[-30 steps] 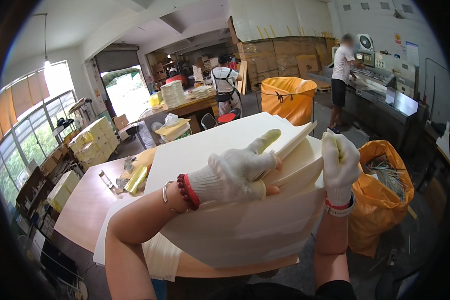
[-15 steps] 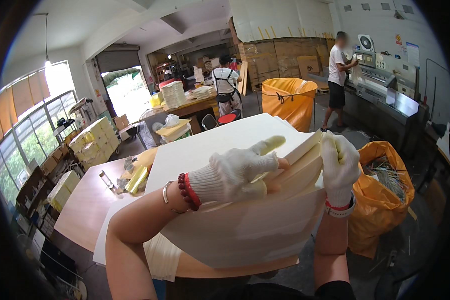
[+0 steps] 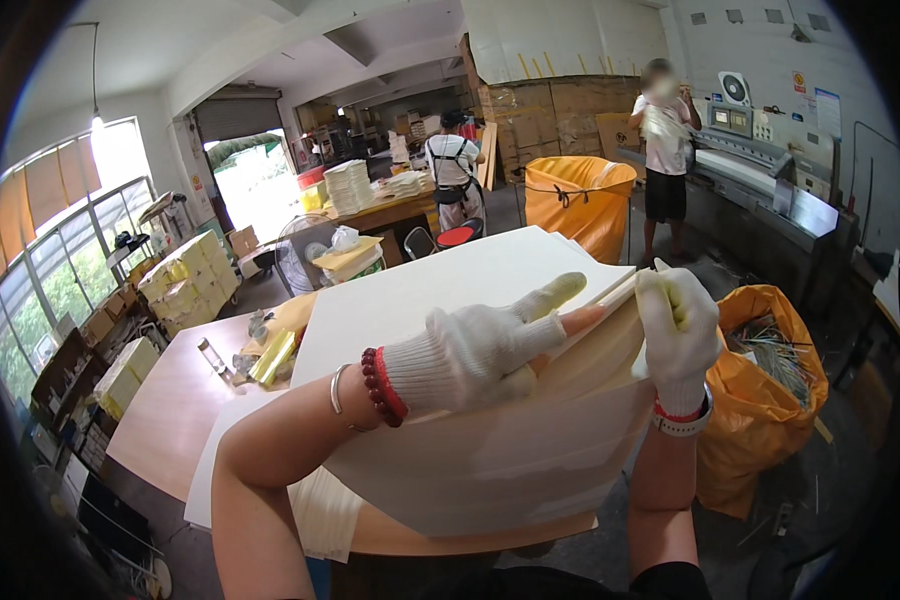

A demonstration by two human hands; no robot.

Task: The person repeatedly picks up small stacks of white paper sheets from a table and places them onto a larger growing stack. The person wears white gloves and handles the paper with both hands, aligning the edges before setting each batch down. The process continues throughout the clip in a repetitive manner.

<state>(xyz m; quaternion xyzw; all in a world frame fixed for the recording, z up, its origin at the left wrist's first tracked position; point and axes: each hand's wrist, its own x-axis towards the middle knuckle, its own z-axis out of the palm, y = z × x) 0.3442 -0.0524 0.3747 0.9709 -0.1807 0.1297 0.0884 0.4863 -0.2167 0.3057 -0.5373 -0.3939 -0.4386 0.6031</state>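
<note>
The raised right-hand corner of the paper stack (image 3: 420, 280) is gripped by the right hand (image 3: 678, 325), whose fingers are curled tightly over the sheets' edge. The left hand (image 3: 495, 350) is laid across the stack with its fingers spread at the fanned edges; whether any sheet is pinched there cannot be told. Both are covered by white knit gloves, with some left fingertips bare. The stack is supported by the wooden surface (image 3: 170, 410), and its near side is bowed upward. Single sheets can be judged light and limp, easily creased and inclined to slide, while the whole pile is probably heavy; it is best held by a corner, several sheets together, with the middle supported by the other palm. Left of the stack, a shiny yellow bundle (image 3: 273, 358) is carried by the same surface. Right of the stack, loose strips (image 3: 770, 350) are held in an orange bag (image 3: 755, 450).
</note>
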